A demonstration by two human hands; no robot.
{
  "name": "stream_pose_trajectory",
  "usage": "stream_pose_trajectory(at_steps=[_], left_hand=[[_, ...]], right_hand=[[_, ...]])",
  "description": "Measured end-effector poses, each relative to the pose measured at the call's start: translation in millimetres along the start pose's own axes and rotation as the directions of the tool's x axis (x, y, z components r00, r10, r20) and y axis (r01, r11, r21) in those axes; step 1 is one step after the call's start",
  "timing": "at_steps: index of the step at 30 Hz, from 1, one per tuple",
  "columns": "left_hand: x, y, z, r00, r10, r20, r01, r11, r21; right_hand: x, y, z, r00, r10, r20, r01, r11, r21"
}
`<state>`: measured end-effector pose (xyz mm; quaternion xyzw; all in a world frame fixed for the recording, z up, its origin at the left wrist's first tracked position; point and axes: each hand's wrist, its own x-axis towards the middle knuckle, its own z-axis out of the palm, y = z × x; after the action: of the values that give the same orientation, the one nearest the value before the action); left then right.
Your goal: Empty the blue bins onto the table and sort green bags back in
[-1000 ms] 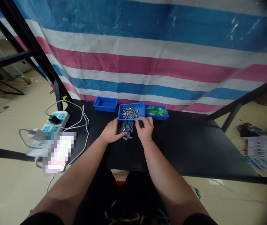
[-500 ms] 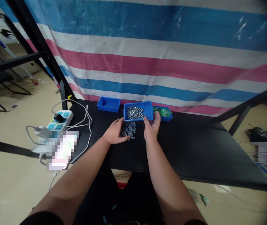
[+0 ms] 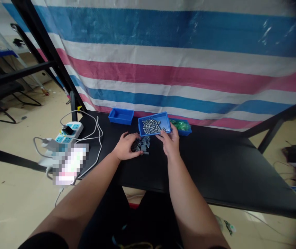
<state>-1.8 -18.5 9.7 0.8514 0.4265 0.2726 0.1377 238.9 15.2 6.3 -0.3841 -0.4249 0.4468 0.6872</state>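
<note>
My right hand (image 3: 171,142) grips a shallow blue tray (image 3: 164,120) by its right end, with the thumb over the near rim. Many small shiny metal cylinders (image 3: 151,127) lie in that tray, which is tilted towards me. On the black tabletop just below it is a pile of larger grey metal pieces (image 3: 144,145). My left hand (image 3: 125,148) curves around the left side of this pile, thumb and fingers apart. Its fingertips are partly hidden among the pieces, and the hand is off the tray.
Another blue tray (image 3: 121,121) stands at the back left. Behind my right hand sits a blue tray (image 3: 188,132) with green items (image 3: 180,125). A power strip (image 3: 77,130), white cables (image 3: 99,145) and a blurred-out device (image 3: 71,166) occupy the left end. A striped sheet (image 3: 163,74) hangs behind.
The tray has turned slightly in my right hand, its left end now lower. My left hand has come away from the tray's left corner and lies at the pile.
</note>
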Motion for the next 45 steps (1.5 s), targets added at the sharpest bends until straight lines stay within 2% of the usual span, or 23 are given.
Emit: stream_pose_trajectory(at_steps=[5,17,21,25,33,38,45], left_hand=[[0,4,-1.3,1.000,-0.012,0.000,0.012,0.999,0.051],[0,-1,-0.6,0.995,-0.047,-0.085,0.047,0.999,-0.001],[0,-1,-1.6,0.997,-0.050,-0.067,0.051,0.999,0.012],[-2,2,-3.3,0.992,-0.065,-0.105,0.068,0.997,0.033],[-23,7,11.8,0.943,-0.246,-0.224,0.271,0.958,0.092],[-25,6,21.7,0.957,-0.244,-0.160,0.268,0.952,0.151],[-24,5,23.0,0.960,-0.246,-0.137,0.267,0.948,0.173]], right_hand=[[-1,-1,-2,0.999,-0.020,0.045,0.021,0.999,-0.028],[-2,-4,3,0.999,-0.040,0.009,0.041,0.997,-0.061],[-2,0,2,0.997,-0.058,0.042,0.062,0.994,-0.094],[-3,4,1,0.990,-0.115,0.086,0.124,0.985,-0.117],[-12,-5,12,0.964,-0.173,0.201,0.204,0.969,-0.142],[-17,-3,18,0.950,-0.178,0.256,0.218,0.966,-0.137],[-21,-2,23,0.930,-0.188,0.314,0.241,0.960,-0.139]])
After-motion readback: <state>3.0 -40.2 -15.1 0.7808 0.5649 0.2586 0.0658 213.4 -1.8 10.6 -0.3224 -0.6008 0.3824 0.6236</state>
